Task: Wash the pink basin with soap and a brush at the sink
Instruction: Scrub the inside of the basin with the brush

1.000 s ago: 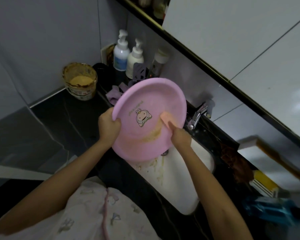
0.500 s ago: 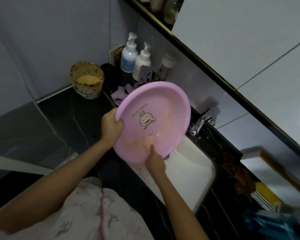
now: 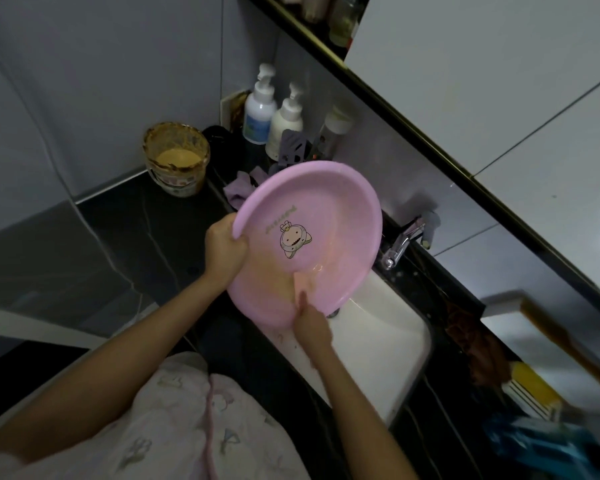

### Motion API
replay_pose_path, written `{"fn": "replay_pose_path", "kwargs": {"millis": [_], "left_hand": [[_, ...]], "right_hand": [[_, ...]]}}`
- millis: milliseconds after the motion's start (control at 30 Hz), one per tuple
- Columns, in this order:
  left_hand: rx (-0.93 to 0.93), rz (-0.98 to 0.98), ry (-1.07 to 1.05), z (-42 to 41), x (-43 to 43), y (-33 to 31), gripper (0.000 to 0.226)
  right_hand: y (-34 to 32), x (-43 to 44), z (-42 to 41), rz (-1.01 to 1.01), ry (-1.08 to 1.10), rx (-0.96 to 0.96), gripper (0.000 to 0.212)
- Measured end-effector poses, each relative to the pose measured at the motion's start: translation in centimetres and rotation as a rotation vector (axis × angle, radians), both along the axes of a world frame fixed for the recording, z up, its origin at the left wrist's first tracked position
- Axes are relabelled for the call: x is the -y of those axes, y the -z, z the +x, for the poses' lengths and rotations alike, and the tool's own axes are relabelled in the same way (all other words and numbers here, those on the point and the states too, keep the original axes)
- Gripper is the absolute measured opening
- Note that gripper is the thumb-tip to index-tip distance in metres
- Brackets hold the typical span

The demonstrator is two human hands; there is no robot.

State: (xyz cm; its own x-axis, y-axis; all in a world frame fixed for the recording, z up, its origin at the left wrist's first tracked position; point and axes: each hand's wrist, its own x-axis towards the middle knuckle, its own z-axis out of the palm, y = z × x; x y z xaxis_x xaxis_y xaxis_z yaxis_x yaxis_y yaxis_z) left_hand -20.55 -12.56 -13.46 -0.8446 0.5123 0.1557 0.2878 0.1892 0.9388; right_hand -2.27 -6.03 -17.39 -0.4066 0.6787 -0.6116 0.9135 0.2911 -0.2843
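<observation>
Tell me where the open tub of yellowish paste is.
In the head view the open tub stands on the dark counter at the wall, left of the two pump bottles and up-left of the pink basin.

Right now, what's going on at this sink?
A person is washing a pink basin, held tilted over the white sink. The left hand grips its rim, while the right hand works at the lower inside wall, where yellowish residue shows. Whether that hand holds a sponge or brush is hard to tell.
</observation>
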Motion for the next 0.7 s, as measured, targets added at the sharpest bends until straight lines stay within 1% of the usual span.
{"fn": "replay_pose_path", "kwargs": {"millis": [67, 200, 267, 300, 367, 400, 467, 533, 567, 600, 667, 700], "left_hand": [[-0.012, -0.007, 0.024, 0.1, 0.1, -0.2, 0.019], [-0.008, 0.007, 0.021, 0.1, 0.1, -0.3, 0.020], [-0.005, -0.002, 0.016, 0.2, 0.1, -0.5, 0.022], [-0.003, -0.001, 0.011, 0.1, 0.1, -0.4, 0.022], [0.006, -0.003, 0.010, 0.2, 0.0, -0.4, 0.022], [0.008, -0.004, 0.011, 0.2, 0.0, -0.5, 0.022], [0.009, -0.004, 0.002, 0.2, 0.0, -0.5, 0.024], [-0.003, 0.006, -0.007, 0.2, -0.1, -0.5, 0.027], [-0.009, 0.014, -0.004, 0.4, -0.1, -0.5, 0.028], [-0.011, 0.017, -0.005, 0.4, -0.1, -0.6, 0.028], [0.011, 0.011, -0.016, 0.4, -0.2, -0.5, 0.029], [0.031, 0.005, -0.029, 0.5, -0.3, -0.5, 0.029]], "right_hand": [[-0.3, -3.1, 0.9, 0.138, -0.036, 0.063, 0.062], [-1.6, -8.6, 0.8, 0.402, -0.012, 0.072, 0.062], [-1.8, -9.1, 0.9, 0.454, -0.028, 0.111, 0.061], [-1.4, -8.8, 1.1, 0.441, -0.047, 0.153, 0.062], [-0.2, -6.8, 1.4, 0.351, -0.090, 0.193, 0.064], [0.3, -5.2, 1.3, 0.285, -0.095, 0.174, 0.064], [0.8, -1.5, 0.4, 0.150, -0.110, 0.088, 0.061], [0.0, 1.7, -1.2, -0.020, -0.136, -0.077, 0.057], [-0.8, 2.8, -2.1, -0.108, -0.107, -0.191, 0.053], [-2.0, 3.5, -3.1, -0.210, -0.032, -0.308, 0.049], [-4.1, 4.2, -4.8, -0.440, 0.182, -0.503, 0.044], [-4.8, 4.1, -5.2, -0.524, 0.270, -0.568, 0.042]]}}
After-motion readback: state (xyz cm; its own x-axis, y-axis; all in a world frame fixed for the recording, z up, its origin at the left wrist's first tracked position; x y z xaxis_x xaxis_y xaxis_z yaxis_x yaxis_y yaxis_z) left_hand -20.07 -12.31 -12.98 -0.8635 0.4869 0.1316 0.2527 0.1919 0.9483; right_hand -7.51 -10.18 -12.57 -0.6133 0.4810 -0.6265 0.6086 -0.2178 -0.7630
